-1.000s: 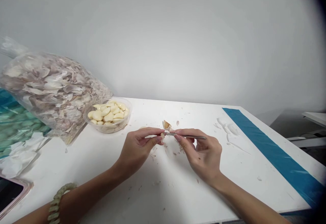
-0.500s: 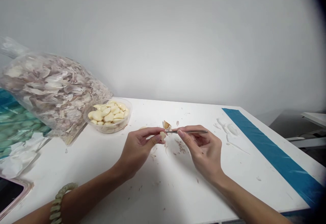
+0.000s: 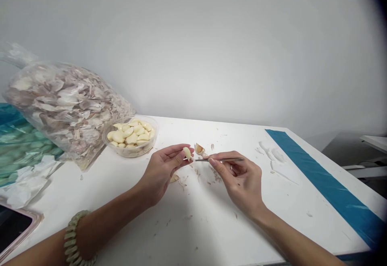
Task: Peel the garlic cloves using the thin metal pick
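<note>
My left hand [image 3: 163, 169] pinches a peeled, pale garlic clove [image 3: 187, 152] between thumb and fingertips above the white table [image 3: 193, 225]. My right hand [image 3: 242, 177] grips a thin metal tool [image 3: 220, 160] that lies level, its tip pointing left toward the clove with a small gap between them. A brown piece of garlic skin [image 3: 198, 149] lies on the table just behind the two hands. Another bit of skin [image 3: 174, 178] rests under my left hand.
A clear plastic bowl [image 3: 130, 152] of peeled cloves stands at the back left. Beside it lies a big clear bag [image 3: 60, 109] full of garlic skins. Crumpled white tissue [image 3: 24, 183] and a phone [image 3: 12, 227] are at the far left. A blue strip [image 3: 326, 189] runs along the table's right side.
My left hand has lifted the clove slightly up and to the left, away from the tool's tip. A piece of skin now lies on the table below my left hand.
</note>
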A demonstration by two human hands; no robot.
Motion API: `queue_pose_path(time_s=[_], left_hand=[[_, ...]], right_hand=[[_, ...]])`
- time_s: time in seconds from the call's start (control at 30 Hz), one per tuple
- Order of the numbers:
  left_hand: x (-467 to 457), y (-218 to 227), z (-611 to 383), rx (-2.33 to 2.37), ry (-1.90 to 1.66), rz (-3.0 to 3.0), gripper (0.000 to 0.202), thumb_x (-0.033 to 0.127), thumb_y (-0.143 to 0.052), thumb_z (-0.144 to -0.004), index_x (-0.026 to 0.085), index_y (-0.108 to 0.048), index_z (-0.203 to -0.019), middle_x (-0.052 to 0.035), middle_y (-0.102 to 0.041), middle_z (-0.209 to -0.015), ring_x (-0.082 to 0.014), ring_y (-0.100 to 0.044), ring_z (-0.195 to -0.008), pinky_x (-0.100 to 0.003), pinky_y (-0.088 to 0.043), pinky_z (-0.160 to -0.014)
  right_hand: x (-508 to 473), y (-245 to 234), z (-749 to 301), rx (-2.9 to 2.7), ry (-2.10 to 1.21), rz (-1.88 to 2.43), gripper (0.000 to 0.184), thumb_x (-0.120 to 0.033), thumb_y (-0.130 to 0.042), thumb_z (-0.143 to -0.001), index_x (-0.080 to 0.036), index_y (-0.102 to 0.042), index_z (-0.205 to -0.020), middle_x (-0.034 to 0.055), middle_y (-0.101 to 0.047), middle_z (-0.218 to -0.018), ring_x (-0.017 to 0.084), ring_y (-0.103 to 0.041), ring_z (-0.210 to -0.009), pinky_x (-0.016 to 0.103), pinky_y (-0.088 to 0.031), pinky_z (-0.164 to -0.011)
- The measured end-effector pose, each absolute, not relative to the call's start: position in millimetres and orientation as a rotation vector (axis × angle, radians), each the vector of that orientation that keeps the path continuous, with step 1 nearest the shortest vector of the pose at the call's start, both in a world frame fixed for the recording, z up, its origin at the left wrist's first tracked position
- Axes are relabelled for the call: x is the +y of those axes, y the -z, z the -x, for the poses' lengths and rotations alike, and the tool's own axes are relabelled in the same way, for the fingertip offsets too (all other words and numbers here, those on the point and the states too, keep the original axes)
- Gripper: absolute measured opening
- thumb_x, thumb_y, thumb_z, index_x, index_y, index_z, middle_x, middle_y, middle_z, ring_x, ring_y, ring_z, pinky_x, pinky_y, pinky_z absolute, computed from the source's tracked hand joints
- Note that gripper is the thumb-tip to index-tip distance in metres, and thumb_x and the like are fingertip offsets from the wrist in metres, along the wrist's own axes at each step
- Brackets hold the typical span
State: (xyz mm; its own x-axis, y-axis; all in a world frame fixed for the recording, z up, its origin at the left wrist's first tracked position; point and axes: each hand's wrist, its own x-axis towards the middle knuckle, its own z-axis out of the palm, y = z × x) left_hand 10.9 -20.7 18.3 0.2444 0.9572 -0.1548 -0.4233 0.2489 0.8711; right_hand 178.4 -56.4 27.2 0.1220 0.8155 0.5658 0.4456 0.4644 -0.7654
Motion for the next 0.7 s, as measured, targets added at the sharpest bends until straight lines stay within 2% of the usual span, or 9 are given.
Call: queue_pose_path(time_s=[0.17, 0.37, 0.57, 0.7], left_hand=[[-18.9, -20.6, -10.8, 0.79, -1.078, -0.761, 0.019, 0.026, -0.071, -0.073, 0.016, -0.071, -0.089, -0.0016, -0.069, -0.084, -0.0115, -0.06, -0.088, -0.027, -0.045, -0.093], [-17.4, -17.3, -9.0, 0.773, -1.087, -0.75, 0.019, 0.025, -0.069, -0.074, 0.015, -0.07, -0.09, -0.0027, -0.069, -0.084, -0.0125, -0.06, -0.088, -0.029, -0.043, -0.094], [-18.2, -17.9, -10.3, 0.802, -1.097, -0.723, 0.016, 0.023, -0.069, -0.075, 0.015, -0.07, -0.089, -0.0026, -0.07, -0.085, -0.0103, -0.06, -0.083, -0.025, -0.046, -0.09], [-18.1, -17.7, -11.1, 0.816, -1.101, -0.716, 0.015, 0.022, -0.069, -0.075, 0.014, -0.07, -0.089, -0.0025, -0.07, -0.084, -0.0095, -0.06, -0.082, -0.023, -0.047, -0.088]], right_hand=[[-57.5, -26.8, -176.6, -1.534, -0.404, 1.145, 0.007, -0.023, -0.063, -0.078, -0.019, -0.069, -0.076, -0.0044, -0.05, -0.046, 0.006, -0.024, -0.04, 0.023, -0.023, -0.036], [-59.0, -27.3, -175.4, -1.575, -0.429, 1.089, 0.007, -0.02, -0.063, -0.078, -0.02, -0.069, -0.076, -0.0076, -0.038, -0.042, 0.006, -0.022, -0.04, 0.023, -0.02, -0.036], [-60.3, -26.6, -175.0, -1.611, -0.442, 1.116, 0.008, -0.018, -0.062, -0.078, -0.019, -0.07, -0.076, -0.0078, -0.036, -0.042, 0.006, -0.021, -0.04, 0.023, -0.02, -0.038], [-60.8, -26.6, -174.8, -1.618, -0.462, 1.125, 0.008, -0.018, -0.062, -0.078, -0.019, -0.069, -0.076, -0.009, -0.029, -0.042, 0.006, -0.02, -0.041, 0.023, -0.019, -0.039]])
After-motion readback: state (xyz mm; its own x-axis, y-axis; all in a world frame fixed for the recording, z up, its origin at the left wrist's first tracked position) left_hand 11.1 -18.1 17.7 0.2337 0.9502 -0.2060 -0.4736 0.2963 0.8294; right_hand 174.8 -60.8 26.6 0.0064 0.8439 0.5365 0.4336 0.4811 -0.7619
